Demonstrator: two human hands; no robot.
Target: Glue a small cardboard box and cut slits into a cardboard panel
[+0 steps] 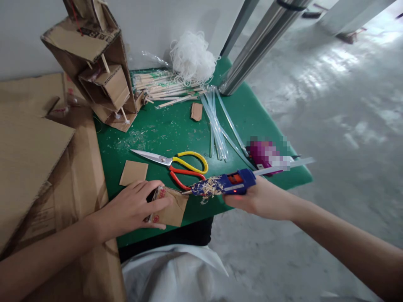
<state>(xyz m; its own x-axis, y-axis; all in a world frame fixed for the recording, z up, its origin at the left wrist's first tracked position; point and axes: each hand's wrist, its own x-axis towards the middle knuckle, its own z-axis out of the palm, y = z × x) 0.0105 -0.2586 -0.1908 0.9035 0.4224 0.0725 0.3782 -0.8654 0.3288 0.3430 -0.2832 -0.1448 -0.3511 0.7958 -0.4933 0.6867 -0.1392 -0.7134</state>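
Observation:
My left hand is closed around a small folded cardboard piece with red print, near the table's front edge. In my right hand is a blue hot glue gun, its nozzle at the upper edge of that cardboard. A clear glue stick sticks out of the gun's back, and pale debris clings to its front. Scissors with yellow and red handles lie just beyond, partly behind the gun. A flat cardboard square rests beside my left hand.
On the green table stand a cardboard structure, wooden sticks, a white string bundle and loose glue sticks. A purple object lies at right. Large cardboard sheets cover the left; a metal pole rises behind.

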